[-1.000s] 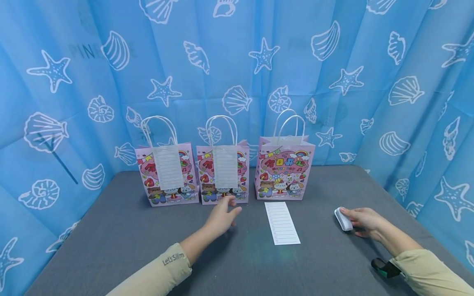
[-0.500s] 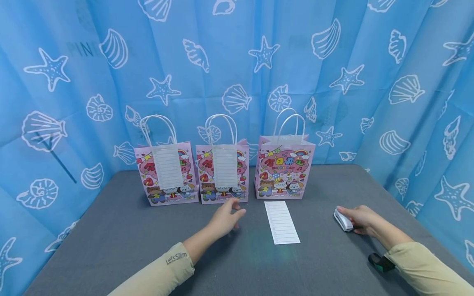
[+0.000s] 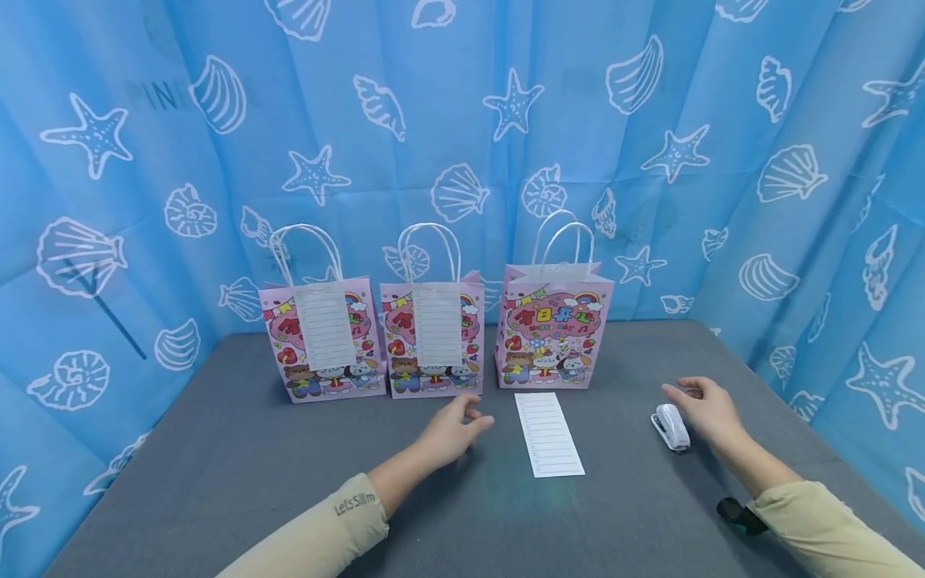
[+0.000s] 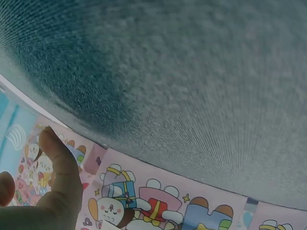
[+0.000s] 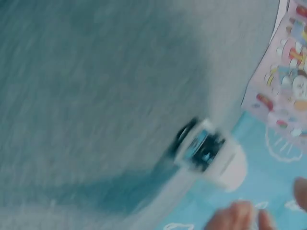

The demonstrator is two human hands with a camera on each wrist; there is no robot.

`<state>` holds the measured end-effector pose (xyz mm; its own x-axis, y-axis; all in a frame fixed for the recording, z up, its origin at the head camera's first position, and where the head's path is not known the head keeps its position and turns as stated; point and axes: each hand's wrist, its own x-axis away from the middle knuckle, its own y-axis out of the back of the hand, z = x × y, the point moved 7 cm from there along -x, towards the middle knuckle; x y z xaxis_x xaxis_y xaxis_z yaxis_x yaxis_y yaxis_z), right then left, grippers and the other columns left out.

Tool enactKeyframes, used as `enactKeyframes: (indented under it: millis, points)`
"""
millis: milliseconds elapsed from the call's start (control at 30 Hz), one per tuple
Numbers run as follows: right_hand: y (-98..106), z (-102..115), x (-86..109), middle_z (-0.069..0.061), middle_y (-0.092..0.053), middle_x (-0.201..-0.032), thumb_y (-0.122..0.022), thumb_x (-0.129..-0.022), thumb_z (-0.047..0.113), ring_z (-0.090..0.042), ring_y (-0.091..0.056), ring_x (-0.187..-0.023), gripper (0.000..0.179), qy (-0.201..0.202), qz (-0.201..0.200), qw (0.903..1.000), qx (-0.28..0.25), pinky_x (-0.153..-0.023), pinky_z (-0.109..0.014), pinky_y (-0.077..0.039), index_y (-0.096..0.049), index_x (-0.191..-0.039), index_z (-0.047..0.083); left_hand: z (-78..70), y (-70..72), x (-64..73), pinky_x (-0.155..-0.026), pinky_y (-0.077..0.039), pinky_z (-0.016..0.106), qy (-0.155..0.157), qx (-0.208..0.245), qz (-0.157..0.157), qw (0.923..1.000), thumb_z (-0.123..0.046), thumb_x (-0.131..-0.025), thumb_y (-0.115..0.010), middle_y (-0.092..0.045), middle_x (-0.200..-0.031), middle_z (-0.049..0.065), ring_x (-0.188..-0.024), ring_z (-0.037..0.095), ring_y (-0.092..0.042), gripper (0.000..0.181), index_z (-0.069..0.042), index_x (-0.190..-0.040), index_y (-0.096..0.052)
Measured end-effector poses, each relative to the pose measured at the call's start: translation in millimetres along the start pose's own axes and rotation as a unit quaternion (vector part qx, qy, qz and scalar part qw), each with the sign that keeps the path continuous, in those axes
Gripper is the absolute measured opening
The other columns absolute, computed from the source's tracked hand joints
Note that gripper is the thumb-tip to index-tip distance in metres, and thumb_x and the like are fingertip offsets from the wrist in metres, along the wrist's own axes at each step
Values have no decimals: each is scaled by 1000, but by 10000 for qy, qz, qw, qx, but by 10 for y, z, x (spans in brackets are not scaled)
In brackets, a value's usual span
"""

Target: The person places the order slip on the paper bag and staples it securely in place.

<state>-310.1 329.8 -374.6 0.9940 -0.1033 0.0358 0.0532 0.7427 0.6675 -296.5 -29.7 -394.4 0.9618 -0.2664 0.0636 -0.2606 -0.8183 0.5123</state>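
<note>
A small white stapler (image 3: 671, 427) lies on the grey tabletop at the right. Just beyond its right side hovers my right hand (image 3: 710, 409), fingers loosely bent and holding nothing. In the right wrist view the stapler (image 5: 216, 155) shows its dark inner end, and blurred fingertips (image 5: 235, 218) are apart from it. My left hand (image 3: 451, 432) is above the table in front of the middle gift bag (image 3: 401, 377), with nothing in its relaxed fingers. To its right, a lined paper slip (image 3: 549, 435) lies flat before the right gift bag (image 3: 555, 337).
The left gift bag (image 3: 318, 384) and the middle one each carry a lined slip (image 3: 323, 325) on the front. All the bags stand upright with white handles. A blue shell-print curtain (image 3: 462, 120) hangs behind. A dark object (image 3: 740, 515) is at the right wrist.
My right hand has let go of the stapler, leaving it on the table, and lifted slightly away. My left hand has drifted right toward the loose slip.
</note>
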Motion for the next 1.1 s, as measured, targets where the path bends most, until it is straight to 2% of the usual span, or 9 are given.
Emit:
enactKeyframes:
  millis: [67, 167, 233, 333, 567, 667, 800, 967, 1100]
  points:
    - [-22, 100, 35, -36, -47, -121, -45, -104, 32, -31, -54, -101, 58, 506, -261, 9984, -57, -77, -35, -49, -37, -133, -18, 5, -30, -12, -81, -50, 47, 34, -40, 17, 10000, -23, -97, -62, -61, -115, 14, -97, 29, -62, 51, 3, -138, -45]
    - [-81, 253, 90, -25, -56, -108, -51, -103, 24, -9, -55, -86, 47, 1271, -394, 9908, -245, -67, -24, -49, -46, -129, -14, 6, -73, -22, -84, -49, 48, 112, -57, 61, 9999, -25, -97, -62, -61, -116, 13, -102, 29, -59, 56, 2, -141, -42]
    - [-143, 337, 116, -17, -58, -102, -53, -102, 19, -5, -54, -80, 42, 1668, -288, 9847, -409, -65, -24, -49, -48, -128, -12, 2, -104, -25, -84, -49, 48, 152, -30, 97, 9998, -26, -96, -63, -60, -117, 13, -102, 28, -59, 59, 2, -143, -41]
    - [-257, 435, 136, -11, -57, -98, -56, -100, 15, -11, -58, -80, 40, 2003, 53, 9781, -560, -65, -28, -50, -47, -129, -12, -13, -148, -25, -85, -48, 48, 179, -4, 146, 9997, -27, -95, -65, -60, -116, 12, -103, 27, -58, 63, 2, -145, -38]
    - [-571, 500, 107, -12, -59, -98, -62, -96, 14, -20, -59, -80, 58, 1767, 1218, 9748, -615, -64, -34, -52, -34, -141, -11, -46, -245, -16, -91, -45, 52, 110, -17, 311, 9995, -27, -94, -67, -60, -118, 15, -111, 33, -55, 68, 2, -147, -35]
    - [-687, 530, 106, -12, -60, -97, -65, -94, 12, -21, -59, -79, 69, 1733, 1683, 9685, -602, -62, -34, -51, -25, -146, -11, -75, -277, -34, -91, -46, 52, 64, -103, 372, 9992, -28, -93, -68, -59, -119, 17, -112, 34, -55, 70, 2, -148, -34]
    - [-830, 553, 119, -12, -60, -97, -66, -93, 12, -23, -58, -78, 80, 1818, 2300, 9544, -560, -60, -33, -50, -13, -150, -9, -99, -326, -58, -88, -47, 49, -10, -295, 470, 9985, -28, -92, -69, -60, -117, 18, -105, 30, -57, 75, 3, -148, -31]
    - [-973, 568, 127, -11, -59, -92, -68, -92, 12, -22, -55, -75, 92, 1699, 2832, 9421, -586, -59, -30, -47, -1, -153, -3, -120, -388, -67, -81, -46, 44, -111, -603, 613, 9962, -29, -91, -71, -59, -106, 13, -91, 23, -53, 80, 4, -150, -27]
    - [-1063, 599, 80, -9, -57, -84, -70, -90, 13, -18, -50, -69, 98, 1610, 3077, 9368, -429, -58, -26, -43, 4, -153, -1, -103, -421, -92, -82, -47, 45, 19, -803, 755, 9939, -33, -89, -72, -59, -103, 12, -92, 24, -56, 86, 0, -152, -24]
